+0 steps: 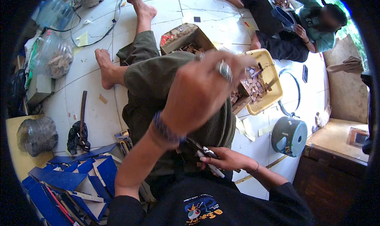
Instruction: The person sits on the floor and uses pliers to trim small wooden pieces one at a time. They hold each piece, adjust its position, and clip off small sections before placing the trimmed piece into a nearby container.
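Observation:
My left hand [202, 87] is raised close to the view, over my lap, with a silver ring on one finger and a dark blue band at the wrist. Its fingers are curled in; the fingertips are blurred, and whatever they may pinch cannot be made out. Low on my lap, my right hand [225, 159] is closed around a plier-like metal tool [215, 170] with pale handles. Part of that tool lies behind my fingers. Beyond my knee stands a wooden box [198, 33] with small brown pieces, and beside it a yellow basin [273, 95] holds many more.
Blue cardboard pieces [59, 178] are stacked at the lower left, near a black bag [74, 137]. A grey-green round container [289, 135] stands right of my lap. Far right, another person [320, 26] sits handling a dark sheet. Clear plastic jars [57, 54] stand at the left.

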### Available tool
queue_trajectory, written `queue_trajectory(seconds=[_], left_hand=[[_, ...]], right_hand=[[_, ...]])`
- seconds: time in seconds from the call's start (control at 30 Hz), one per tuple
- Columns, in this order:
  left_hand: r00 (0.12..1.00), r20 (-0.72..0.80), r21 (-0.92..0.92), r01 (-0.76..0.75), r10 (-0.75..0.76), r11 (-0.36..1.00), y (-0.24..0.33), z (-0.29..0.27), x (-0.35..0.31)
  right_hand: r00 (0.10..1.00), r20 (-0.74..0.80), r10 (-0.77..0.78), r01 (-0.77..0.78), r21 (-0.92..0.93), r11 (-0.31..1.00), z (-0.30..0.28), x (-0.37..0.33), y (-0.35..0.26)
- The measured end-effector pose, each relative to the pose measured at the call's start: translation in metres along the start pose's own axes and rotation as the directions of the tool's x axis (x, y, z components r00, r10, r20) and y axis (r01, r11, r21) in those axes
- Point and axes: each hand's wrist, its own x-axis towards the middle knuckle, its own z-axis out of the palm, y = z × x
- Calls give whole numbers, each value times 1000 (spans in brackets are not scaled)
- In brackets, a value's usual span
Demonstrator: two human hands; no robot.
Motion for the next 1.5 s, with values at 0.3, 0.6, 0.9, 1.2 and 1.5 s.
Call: queue_trajectory(seconds=[0.3,0.6,0.9,1.2,1.5], left_hand=[[984,-101,219,164,-144,962,-88,-14,-35],[550,136,84,822,-824,563,23,-49,-245],[545,507,458,486,-668,745,18,-7,-274],[525,465,184,730,-712,658,5,-57,-239],[493,155,-597,737,-856,317,38,-79,-169]], right_hand=[[996,-10,87,-85,128,988,2,5,3],[986,110,129,-150,215,965,-2,16,-5],[990,72,119,-132,213,968,-2,10,-10],[988,-151,42,-12,197,980,8,-5,-8],[823,-371,-429,247,-447,860,-13,-35,-65]])
